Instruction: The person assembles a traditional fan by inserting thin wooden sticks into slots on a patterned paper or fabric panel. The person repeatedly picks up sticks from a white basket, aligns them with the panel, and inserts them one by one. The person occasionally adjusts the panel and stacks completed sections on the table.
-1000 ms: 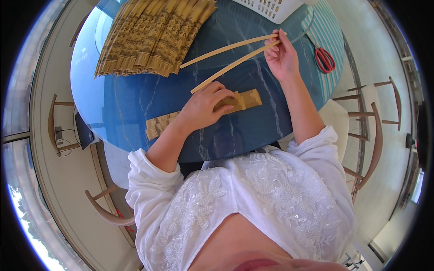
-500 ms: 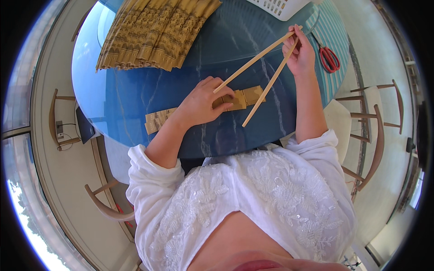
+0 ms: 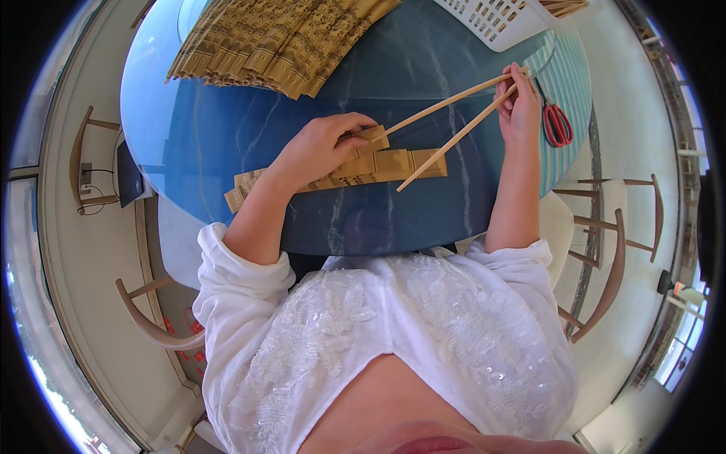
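Observation:
My right hand pinches a pair of wooden chopsticks by their upper ends. The two sticks spread apart and slant down to the left. My left hand holds the right end of a flat gold paper sleeve between thumb and fingers, lifted a little off the table. One chopstick's tip meets that end; whether it is inside I cannot tell. Beneath my left hand and forearm lie more gold paper sleeves, overlapping in a row on the blue table. The other stick's tip hangs just below their right end.
A large fanned pile of gold printed paper sleeves covers the far left of the marbled blue table. Far right stands a white slotted basket, with thin wooden sticks beside it. Red-handled scissors lie on a striped cloth.
My left hand has moved up and left, raising a sleeve's end off the row. The chopsticks and right hand have shifted slightly right in view; one stick's tip now meets the sleeve.

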The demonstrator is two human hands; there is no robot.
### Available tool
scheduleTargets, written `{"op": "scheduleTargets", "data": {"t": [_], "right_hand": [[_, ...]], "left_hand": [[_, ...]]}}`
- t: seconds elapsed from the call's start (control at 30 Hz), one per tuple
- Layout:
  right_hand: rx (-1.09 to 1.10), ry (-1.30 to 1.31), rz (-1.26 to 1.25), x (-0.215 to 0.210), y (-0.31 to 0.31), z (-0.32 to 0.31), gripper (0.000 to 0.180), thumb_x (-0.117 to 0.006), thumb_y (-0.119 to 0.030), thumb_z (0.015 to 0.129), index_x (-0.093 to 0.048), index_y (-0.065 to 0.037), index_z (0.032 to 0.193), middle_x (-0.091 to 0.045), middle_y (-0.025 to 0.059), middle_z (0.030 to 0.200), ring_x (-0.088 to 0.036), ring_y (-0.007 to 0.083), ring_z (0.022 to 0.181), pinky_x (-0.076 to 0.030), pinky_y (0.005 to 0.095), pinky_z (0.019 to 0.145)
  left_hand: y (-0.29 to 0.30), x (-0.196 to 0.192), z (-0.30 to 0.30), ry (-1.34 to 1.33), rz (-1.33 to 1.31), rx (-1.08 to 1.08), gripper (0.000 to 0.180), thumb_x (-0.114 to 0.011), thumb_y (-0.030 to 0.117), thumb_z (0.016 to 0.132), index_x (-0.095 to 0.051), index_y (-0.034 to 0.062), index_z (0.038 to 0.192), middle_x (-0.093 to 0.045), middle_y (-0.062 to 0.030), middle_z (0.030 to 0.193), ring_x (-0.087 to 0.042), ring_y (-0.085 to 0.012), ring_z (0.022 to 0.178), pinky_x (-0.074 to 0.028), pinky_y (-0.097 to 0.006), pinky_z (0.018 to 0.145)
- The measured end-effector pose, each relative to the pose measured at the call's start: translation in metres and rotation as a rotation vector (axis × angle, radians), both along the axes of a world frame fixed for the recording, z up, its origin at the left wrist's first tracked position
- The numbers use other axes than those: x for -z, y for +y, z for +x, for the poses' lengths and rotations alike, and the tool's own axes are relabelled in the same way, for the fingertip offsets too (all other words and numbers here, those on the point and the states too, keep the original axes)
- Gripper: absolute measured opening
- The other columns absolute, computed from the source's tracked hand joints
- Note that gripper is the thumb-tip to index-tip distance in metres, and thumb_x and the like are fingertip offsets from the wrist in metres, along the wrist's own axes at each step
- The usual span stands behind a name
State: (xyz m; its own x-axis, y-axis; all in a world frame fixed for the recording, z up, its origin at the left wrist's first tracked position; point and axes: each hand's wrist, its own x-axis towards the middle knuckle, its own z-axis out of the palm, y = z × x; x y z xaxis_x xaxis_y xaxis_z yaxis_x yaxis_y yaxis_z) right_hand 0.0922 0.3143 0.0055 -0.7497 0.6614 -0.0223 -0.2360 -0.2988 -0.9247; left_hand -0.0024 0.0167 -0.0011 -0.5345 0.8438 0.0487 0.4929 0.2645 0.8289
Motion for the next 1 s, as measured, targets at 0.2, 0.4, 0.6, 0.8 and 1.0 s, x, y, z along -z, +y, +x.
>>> {"op": "scheduleTargets", "data": {"t": [0.2,0.4,0.6,0.8,1.0], "right_hand": [[0.047,0.046,0.023,0.002,0.001,0.0,0.02,-0.055,-0.02,0.093,-0.056,-0.004,0.083,-0.046,0.0013,0.056,-0.034,0.0044,0.041,-0.025,0.0187,0.036],[0.05,0.065,0.034,0.001,0.001,-0.001,0.02,-0.055,-0.021,0.093,-0.056,-0.005,0.082,-0.047,0.0012,0.057,-0.034,0.0047,0.04,-0.024,0.0187,0.035],[0.072,0.052,0.044,0.001,-0.001,-0.001,0.019,-0.054,-0.022,0.093,-0.056,-0.006,0.083,-0.05,0.0016,0.058,-0.034,0.0047,0.039,-0.023,0.0187,0.034],[0.064,0.058,0.026,-0.003,-0.005,0.0,0.02,-0.053,-0.022,0.094,-0.056,-0.005,0.083,-0.049,0.0024,0.058,-0.034,0.0055,0.04,-0.023,0.0188,0.035],[0.076,0.076,-0.005,-0.005,-0.006,0.0,0.019,-0.052,-0.02,0.094,-0.056,-0.005,0.083,-0.048,0.0028,0.058,-0.034,0.006,0.04,-0.022,0.0193,0.035]], "left_hand": [[-0.005,-0.004,-0.009,-0.082,0.005,-0.069,0.018,-0.058,0.006,0.087,-0.06,0.0014,0.104,-0.065,-0.0128,0.086,-0.062,-0.0214,0.076,-0.048,-0.03,0.071],[-0.006,-0.003,-0.01,-0.06,-0.021,-0.065,0.01,-0.059,0.006,0.086,-0.058,-0.0006,0.094,-0.063,-0.0116,0.08,-0.061,-0.0215,0.073,-0.048,-0.03,0.069],[-0.007,-0.001,-0.012,-0.057,-0.009,-0.07,0.013,-0.06,0.008,0.087,-0.058,0.0008,0.098,-0.063,-0.0075,0.081,-0.058,-0.0169,0.076,-0.046,-0.028,0.071],[-0.007,0.0,-0.013,-0.194,0.041,-0.058,0.018,-0.056,0.005,0.089,-0.06,0.003,0.107,-0.065,-0.0052,0.087,-0.058,-0.0129,0.079,-0.046,-0.026,0.073],[-0.008,-0.005,-0.012,-0.211,0.118,-0.058,0.016,-0.055,0.003,0.09,-0.063,0.0026,0.104,-0.065,-0.0046,0.088,-0.058,-0.0116,0.078,-0.047,-0.026,0.073]]}}
